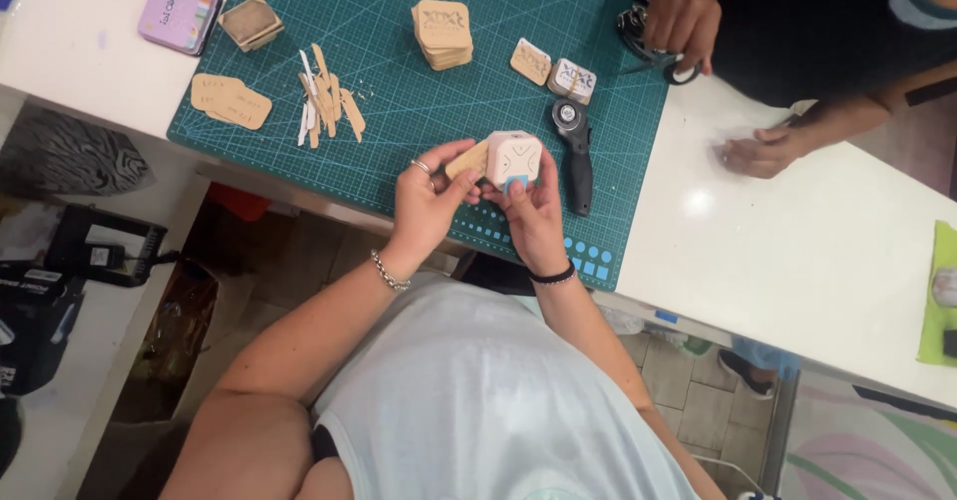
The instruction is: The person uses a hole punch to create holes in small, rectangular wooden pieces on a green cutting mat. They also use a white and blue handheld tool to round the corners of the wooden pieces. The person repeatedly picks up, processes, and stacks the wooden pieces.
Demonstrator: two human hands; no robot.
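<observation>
Over the white tabletop and green cutting mat, the right hand grips a white corner punch; the left hand, fingers curled, pinches a tan card against it.

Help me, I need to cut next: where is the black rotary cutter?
The rotary cutter lies on the green cutting mat, just right of the right hand, below a small stamped tag.
</observation>
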